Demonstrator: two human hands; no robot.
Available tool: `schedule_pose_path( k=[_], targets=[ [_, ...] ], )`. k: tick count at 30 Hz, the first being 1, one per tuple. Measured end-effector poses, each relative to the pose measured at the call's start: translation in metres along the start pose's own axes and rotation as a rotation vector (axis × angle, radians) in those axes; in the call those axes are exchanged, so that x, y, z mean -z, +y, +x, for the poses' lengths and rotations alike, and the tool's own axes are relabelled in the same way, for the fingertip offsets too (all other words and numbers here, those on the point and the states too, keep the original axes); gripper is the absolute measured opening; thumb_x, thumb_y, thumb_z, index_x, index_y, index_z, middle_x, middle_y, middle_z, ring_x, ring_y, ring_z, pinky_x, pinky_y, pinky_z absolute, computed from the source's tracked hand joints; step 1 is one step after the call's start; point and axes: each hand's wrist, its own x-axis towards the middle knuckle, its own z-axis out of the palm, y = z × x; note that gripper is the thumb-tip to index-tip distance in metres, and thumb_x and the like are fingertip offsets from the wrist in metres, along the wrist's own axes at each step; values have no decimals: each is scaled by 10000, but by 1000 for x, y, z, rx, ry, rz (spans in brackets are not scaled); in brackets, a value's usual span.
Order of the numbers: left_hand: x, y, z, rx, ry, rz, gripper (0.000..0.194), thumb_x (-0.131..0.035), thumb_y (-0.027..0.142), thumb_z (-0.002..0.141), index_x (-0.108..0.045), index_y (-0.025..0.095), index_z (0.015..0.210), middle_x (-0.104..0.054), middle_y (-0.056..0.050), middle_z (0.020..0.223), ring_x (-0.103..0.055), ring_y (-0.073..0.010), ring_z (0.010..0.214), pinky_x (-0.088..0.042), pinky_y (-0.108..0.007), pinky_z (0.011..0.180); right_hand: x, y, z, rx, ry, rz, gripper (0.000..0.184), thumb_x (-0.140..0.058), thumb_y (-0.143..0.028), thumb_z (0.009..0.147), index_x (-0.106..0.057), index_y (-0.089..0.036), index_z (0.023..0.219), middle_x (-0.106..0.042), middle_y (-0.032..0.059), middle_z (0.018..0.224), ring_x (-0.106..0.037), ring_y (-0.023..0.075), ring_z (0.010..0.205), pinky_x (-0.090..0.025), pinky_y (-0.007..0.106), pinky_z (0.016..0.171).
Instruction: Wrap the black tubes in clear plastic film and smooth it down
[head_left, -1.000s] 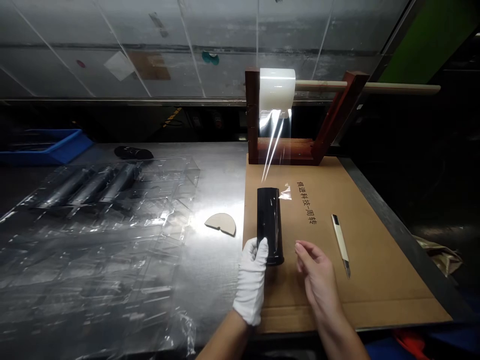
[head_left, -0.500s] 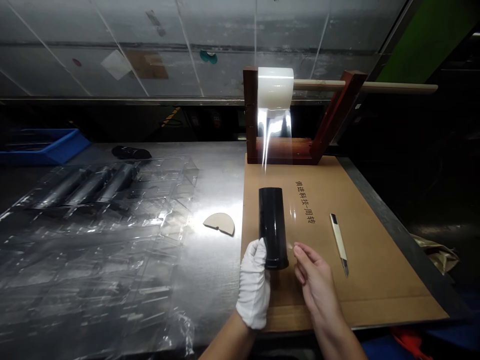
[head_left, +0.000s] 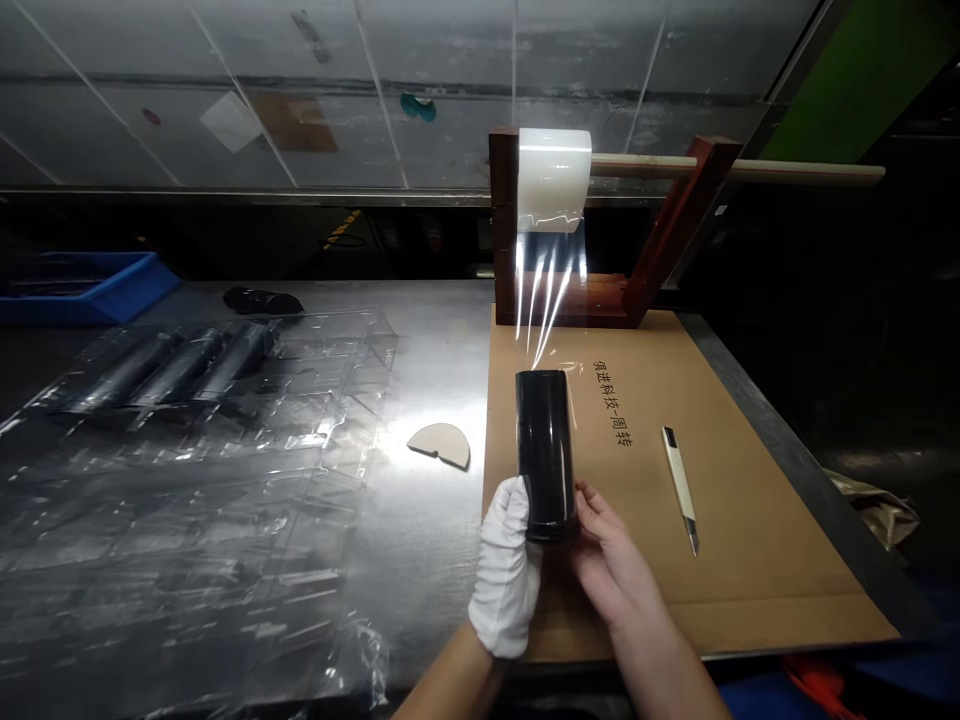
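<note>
A glossy black cylinder [head_left: 545,440] lies lengthwise over the brown cardboard sheet [head_left: 750,520]. My left hand [head_left: 506,565], in a white glove, grips its near end from the left. My bare right hand [head_left: 611,560] closes on the same end from the right. Clear film [head_left: 546,290] stretches from a white roll [head_left: 553,180] on a red wooden stand [head_left: 660,250] down to the cylinder's far end.
A white utility knife [head_left: 681,487] lies on the cardboard to the right. A beige half-disc [head_left: 440,444] rests on the steel table, left of the cardboard. Clear plastic trays [head_left: 195,420] holding dark cylinders cover the left side. A blue bin [head_left: 82,285] sits far left.
My right hand came in from beside the cylinder and now grips its near end. The film between roll and cylinder has pulled tauter and the cylinder has turned slightly.
</note>
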Motion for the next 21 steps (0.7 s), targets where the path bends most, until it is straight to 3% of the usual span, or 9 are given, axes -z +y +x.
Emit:
schedule_pose_path(
  k=[5, 7, 9, 11, 12, 14, 16, 17, 21],
  targets=[
    [0, 3, -1, 36, -21, -48, 186, -551, 305, 888, -699, 196, 920, -724, 2, 898, -647, -131, 866, -479, -251, 880, 7, 4, 2, -119, -32, 31, 320, -841, -200, 564, -672, -226, 835, -698, -20, 828, -650, 141, 792, -525, 288, 819],
    [0, 4, -2, 39, -17, -48, 183, -557, 298, 885, -701, 187, 910, -722, -6, 883, -646, -138, 847, -485, -266, 861, 12, 4, 1, -51, -12, -85, 322, -817, -223, 588, -666, -231, 873, -687, 5, 889, -641, 176, 863, -505, 341, 876],
    [1, 6, -3, 32, -12, -40, 185, -555, 295, 888, -698, 177, 896, -714, -8, 869, -638, -135, 827, -490, -265, 829, 11, 0, -1, 218, 85, -256, 312, -766, -251, 653, -649, -246, 942, -657, 20, 1006, -607, 203, 989, -451, 379, 960],
    [0, 6, -3, 17, -8, -32, 188, -553, 297, 891, -695, 177, 865, -699, 3, 827, -626, -121, 780, -494, -247, 776, 2, -6, -4, 623, 152, -500, 312, -653, -280, 781, -607, -272, 1089, -592, 26, 1186, -518, 218, 1162, -355, 410, 1057],
    [0, 7, -3, 9, -8, -29, 185, -558, 296, 888, -695, 177, 854, -692, 7, 807, -620, -117, 758, -494, -241, 757, -5, -10, -5, 816, 108, -662, 341, -575, -286, 845, -565, -287, 1186, -540, 23, 1283, -449, 223, 1247, -294, 427, 1098],
    [-1, 7, -4, -6, -9, -28, 160, -585, 294, 868, -700, 183, 860, -695, 5, 817, -626, -125, 775, -492, -243, 773, -22, -17, -4, 1056, -160, -1038, 451, -454, -293, 918, -416, -308, 1367, -397, 5, 1445, -288, 234, 1368, -168, 463, 1148],
    [-3, 9, -4, -11, -5, -31, 178, -601, 322, 852, -707, 192, 912, -712, -15, 899, -640, -162, 881, -487, -271, 840, -37, -21, 2, 1095, -443, -1322, 547, -430, -328, 930, -261, -320, 1451, -259, -26, 1523, -163, 238, 1416, -85, 473, 1163],
    [-4, 10, -4, -10, -1, -33, 202, -599, 344, 849, -709, 197, 935, -716, -24, 943, -638, -182, 942, -480, -288, 876, -42, -21, 7, 1075, -508, -1386, 583, -427, -357, 933, -197, -326, 1467, -199, -39, 1543, -119, 234, 1426, -64, 470, 1165],
    [-3, 15, -3, 1, 8, -27, 239, -587, 373, 851, -722, 208, 958, -726, -37, 1011, -622, -211, 1046, -460, -315, 950, -46, -13, 23, 917, -429, -1289, 629, -389, -451, 941, -82, -343, 1478, -41, -64, 1566, -16, 204, 1436, -30, 446, 1167]
  ],
)
